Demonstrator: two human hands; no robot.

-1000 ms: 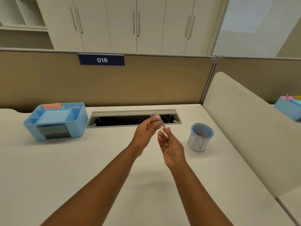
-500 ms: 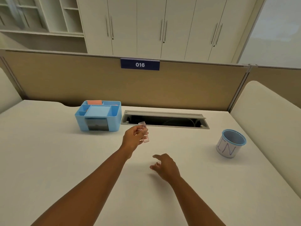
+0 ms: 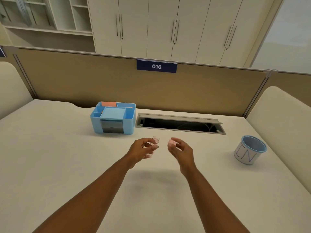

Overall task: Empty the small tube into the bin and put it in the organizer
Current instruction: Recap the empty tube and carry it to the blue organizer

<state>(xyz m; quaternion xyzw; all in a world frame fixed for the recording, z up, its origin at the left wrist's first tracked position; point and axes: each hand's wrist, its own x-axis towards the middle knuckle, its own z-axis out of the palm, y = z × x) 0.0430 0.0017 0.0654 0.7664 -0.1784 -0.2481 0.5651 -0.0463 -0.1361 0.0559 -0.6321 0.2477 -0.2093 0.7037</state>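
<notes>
Both bare forearms reach forward over the pale bench (image 3: 58,165), the hands raised a little above its surface and near each other at the middle of the view. The left hand (image 3: 143,151) grips the small clear tube (image 3: 154,146), its fingers (image 3: 152,148) clamped round the tube's middle; the tube stands nearly upright, its threaded open mouth at the top and its lower end poking out below the fingers. Whether anything lies inside the tube cannot be told. The right hand (image 3: 180,150) is just to the right of it, not touching, with its fingertips pinched together on a small pink cap (image 3: 172,144).

Beyond the left hand, toward the back of the bench, stands the light-blue organizer (image 3: 131,122), with several open compartments on top, an orange-pink pad (image 3: 109,103) in its rear compartment and a dark drawer front in its near face. Just to its right a long cable-tray opening (image 3: 180,125) is let into the bench with its flap raised. The bin (image 3: 249,151), a small white cup with a blue rim and blue lettering on its side, sits well to the right of both hands, tilted slightly in this wide view. A tan partition (image 3: 84,81) closes the back of the bench and carries a navy label (image 3: 156,66) reading 016.
</notes>
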